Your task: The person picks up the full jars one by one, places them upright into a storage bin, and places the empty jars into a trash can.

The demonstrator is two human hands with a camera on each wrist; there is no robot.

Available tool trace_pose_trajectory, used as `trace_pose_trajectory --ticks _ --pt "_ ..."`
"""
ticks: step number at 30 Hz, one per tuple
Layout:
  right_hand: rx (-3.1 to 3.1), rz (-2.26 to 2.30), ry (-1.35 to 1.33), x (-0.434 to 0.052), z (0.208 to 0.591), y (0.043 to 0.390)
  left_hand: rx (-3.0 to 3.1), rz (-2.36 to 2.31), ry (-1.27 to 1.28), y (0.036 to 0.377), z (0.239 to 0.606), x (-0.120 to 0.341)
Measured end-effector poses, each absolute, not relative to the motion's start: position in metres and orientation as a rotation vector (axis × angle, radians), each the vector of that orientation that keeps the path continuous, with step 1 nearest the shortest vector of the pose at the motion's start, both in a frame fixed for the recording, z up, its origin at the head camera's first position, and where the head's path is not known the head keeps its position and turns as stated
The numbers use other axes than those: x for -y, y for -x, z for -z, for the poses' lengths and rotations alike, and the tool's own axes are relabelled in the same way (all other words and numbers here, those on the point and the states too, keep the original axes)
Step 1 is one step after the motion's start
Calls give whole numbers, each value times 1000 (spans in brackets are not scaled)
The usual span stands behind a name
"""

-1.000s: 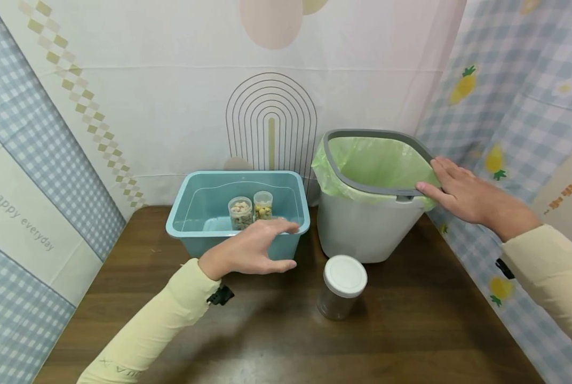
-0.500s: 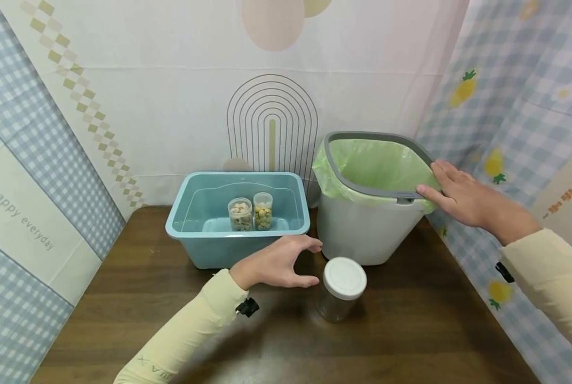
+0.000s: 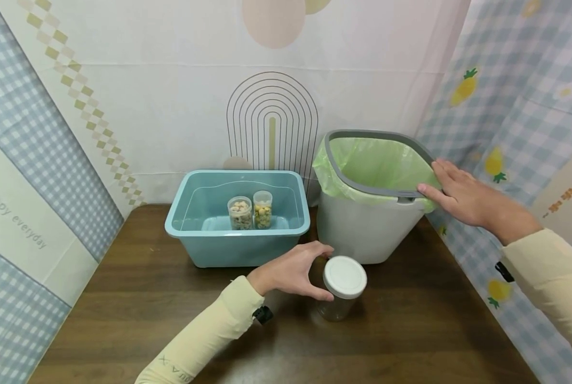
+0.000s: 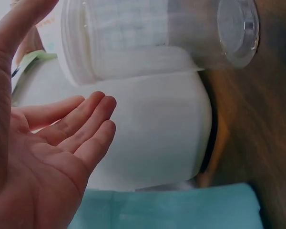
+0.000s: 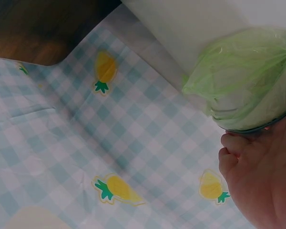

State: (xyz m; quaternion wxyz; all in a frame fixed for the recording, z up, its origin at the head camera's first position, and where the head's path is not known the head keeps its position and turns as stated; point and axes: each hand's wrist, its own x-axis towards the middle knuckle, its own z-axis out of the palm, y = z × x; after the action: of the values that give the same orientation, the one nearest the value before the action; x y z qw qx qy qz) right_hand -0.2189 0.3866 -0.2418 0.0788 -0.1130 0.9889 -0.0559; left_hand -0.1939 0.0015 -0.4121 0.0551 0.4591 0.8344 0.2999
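A clear jar with a white lid (image 3: pixel 345 277) stands upright on the table, seemingly with nothing in it. My left hand (image 3: pixel 295 269) is just left of the jar, thumb and fingers spread toward its sides. In the left wrist view, a gap shows between those fingertips (image 4: pixel 105 102) and the clear jar (image 4: pixel 133 38). My right hand (image 3: pixel 468 194) rests on the right edge of the grey rim of a white trash bin (image 3: pixel 363 229). A green bag (image 3: pixel 382 160) lines this bin and folds over its rim, as the right wrist view also shows.
Left of the bin sits a light blue tub (image 3: pixel 247 250). Inside it stand two small clear containers, one with pale pieces (image 3: pixel 240 214) and one with yellowish pieces (image 3: pixel 262 211). A patterned cloth (image 3: pixel 171 96) hangs behind the wooden table (image 3: pixel 147 320).
My left hand has moved right and toward me, from the front of the tub to beside the jar. My right hand stays on the bin's rim.
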Motion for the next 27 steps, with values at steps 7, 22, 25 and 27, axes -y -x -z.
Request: trace_pose_trajectory --ticks 7,22,25,27 --pt "-2958 160 325 -387 242 219 -2519 -958 -1411 193 420 -12" --pt "-2957 171 343 -388 243 220 -2482 -1051 -1345 196 430 -22" --pt "-2955 176 342 -387 243 220 -2480 -1062 -1345 196 430 -22" --pt "-2955 178 342 -387 243 219 -2483 -1066 -1348 196 431 -22"
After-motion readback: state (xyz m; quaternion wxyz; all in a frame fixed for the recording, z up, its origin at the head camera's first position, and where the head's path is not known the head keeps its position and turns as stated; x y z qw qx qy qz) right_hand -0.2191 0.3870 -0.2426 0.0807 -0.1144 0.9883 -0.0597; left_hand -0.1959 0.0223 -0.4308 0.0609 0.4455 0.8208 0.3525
